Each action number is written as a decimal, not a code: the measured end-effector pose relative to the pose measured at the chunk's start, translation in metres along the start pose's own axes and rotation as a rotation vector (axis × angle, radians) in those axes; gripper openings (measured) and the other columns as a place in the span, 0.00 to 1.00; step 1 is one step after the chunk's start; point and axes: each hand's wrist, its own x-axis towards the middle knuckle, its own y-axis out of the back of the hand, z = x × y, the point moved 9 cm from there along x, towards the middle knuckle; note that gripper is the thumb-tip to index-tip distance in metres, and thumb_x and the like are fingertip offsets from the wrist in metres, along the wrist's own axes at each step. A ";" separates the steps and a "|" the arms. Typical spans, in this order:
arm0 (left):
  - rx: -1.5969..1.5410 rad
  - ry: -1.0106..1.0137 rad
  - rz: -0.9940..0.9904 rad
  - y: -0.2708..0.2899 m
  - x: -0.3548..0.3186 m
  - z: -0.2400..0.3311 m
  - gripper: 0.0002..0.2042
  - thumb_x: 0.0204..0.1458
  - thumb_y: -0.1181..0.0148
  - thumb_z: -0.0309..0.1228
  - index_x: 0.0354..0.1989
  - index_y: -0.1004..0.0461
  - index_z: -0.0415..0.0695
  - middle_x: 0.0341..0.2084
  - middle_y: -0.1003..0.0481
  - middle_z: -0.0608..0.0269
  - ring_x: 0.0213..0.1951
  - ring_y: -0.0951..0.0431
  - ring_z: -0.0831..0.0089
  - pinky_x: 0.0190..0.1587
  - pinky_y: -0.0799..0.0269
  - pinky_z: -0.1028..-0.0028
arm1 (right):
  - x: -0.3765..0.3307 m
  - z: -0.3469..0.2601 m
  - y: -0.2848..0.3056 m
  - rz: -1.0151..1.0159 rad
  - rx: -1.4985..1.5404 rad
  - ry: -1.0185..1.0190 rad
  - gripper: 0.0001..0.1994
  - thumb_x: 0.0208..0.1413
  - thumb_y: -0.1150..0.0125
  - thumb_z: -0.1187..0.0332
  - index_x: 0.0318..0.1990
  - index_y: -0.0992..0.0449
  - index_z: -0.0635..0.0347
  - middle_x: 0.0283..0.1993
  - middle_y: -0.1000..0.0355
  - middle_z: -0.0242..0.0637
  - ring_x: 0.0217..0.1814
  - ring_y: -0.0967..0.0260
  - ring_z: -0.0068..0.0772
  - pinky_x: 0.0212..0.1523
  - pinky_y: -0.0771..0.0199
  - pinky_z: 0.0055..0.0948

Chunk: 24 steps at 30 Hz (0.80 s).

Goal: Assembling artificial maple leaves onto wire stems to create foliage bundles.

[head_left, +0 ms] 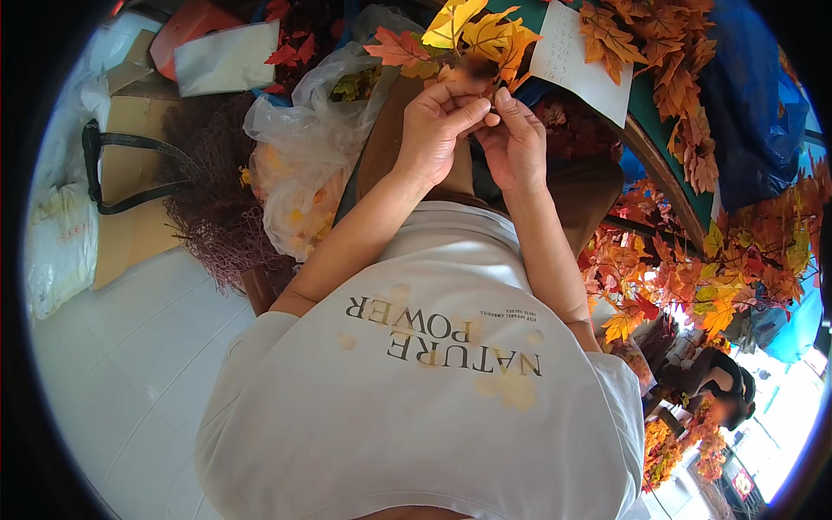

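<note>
Over my lap, both of my hands meet at the base of a spray of artificial maple leaves (pixel 485 39) in yellow, orange and red. My left hand (pixel 439 130) is closed, its thumb and fingers pinching near the stem. Close beside it, my right hand (pixel 517 139) is closed too, thumb and forefinger pressed together at the same spot. The fingers and a blurred patch hide the stem itself. The leaves fan out beyond my fingertips. To the left of my left forearm lies a clear plastic bag (pixel 299 147) with orange and yellow leaves in it.
A green-topped table (pixel 685 178) with orange leaf sprays (pixel 698 139) and a handwritten paper sheet (pixel 576 65) stands at the right. More leaf branches (pixel 737 269) hang below it. Dark brushy twigs (pixel 212 173) and a cardboard box (pixel 139 191) stand left. Another person (pixel 719 381) sits lower right.
</note>
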 end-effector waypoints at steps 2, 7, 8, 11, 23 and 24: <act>-0.011 -0.039 -0.008 0.001 0.000 0.000 0.07 0.50 0.44 0.18 0.38 0.29 0.37 0.31 0.26 0.61 0.31 0.24 0.74 0.38 0.26 0.76 | -0.001 -0.001 0.001 -0.009 -0.015 0.049 0.07 0.55 0.42 0.68 0.30 0.26 0.61 0.27 0.29 0.29 0.27 0.35 0.18 0.31 0.32 0.20; -0.010 -0.045 0.018 0.007 0.002 -0.002 0.07 0.49 0.44 0.17 0.36 0.29 0.36 0.30 0.26 0.61 0.29 0.24 0.75 0.35 0.26 0.78 | -0.007 -0.004 -0.002 -0.039 -0.118 0.092 0.06 0.57 0.45 0.68 0.29 0.28 0.59 0.26 0.30 0.29 0.30 0.33 0.20 0.37 0.29 0.25; -0.015 -0.045 0.034 0.008 0.002 -0.001 0.06 0.48 0.43 0.17 0.35 0.29 0.36 0.28 0.26 0.62 0.28 0.24 0.76 0.33 0.27 0.79 | -0.008 -0.005 -0.002 -0.021 -0.163 0.110 0.06 0.56 0.44 0.69 0.29 0.28 0.59 0.25 0.30 0.28 0.29 0.33 0.19 0.36 0.29 0.23; 0.034 -0.045 0.080 0.021 0.004 -0.005 0.06 0.48 0.43 0.17 0.35 0.30 0.35 0.27 0.26 0.61 0.27 0.24 0.76 0.32 0.26 0.79 | -0.009 -0.010 -0.002 -0.012 -0.228 0.167 0.05 0.53 0.40 0.71 0.30 0.27 0.63 0.27 0.29 0.30 0.29 0.32 0.18 0.31 0.29 0.18; 0.104 -0.102 0.040 0.016 0.007 0.005 0.04 0.49 0.43 0.18 0.32 0.31 0.36 0.25 0.27 0.62 0.26 0.24 0.76 0.31 0.26 0.79 | -0.006 0.006 0.005 -0.015 -0.051 0.208 0.05 0.55 0.42 0.71 0.30 0.28 0.62 0.28 0.29 0.31 0.30 0.33 0.20 0.35 0.27 0.23; 0.104 -0.102 0.041 0.015 0.006 0.005 0.04 0.49 0.43 0.18 0.32 0.31 0.36 0.25 0.27 0.62 0.26 0.24 0.76 0.31 0.26 0.79 | -0.006 0.007 0.006 -0.014 -0.051 0.207 0.05 0.55 0.42 0.71 0.30 0.28 0.62 0.28 0.29 0.31 0.30 0.33 0.20 0.35 0.27 0.23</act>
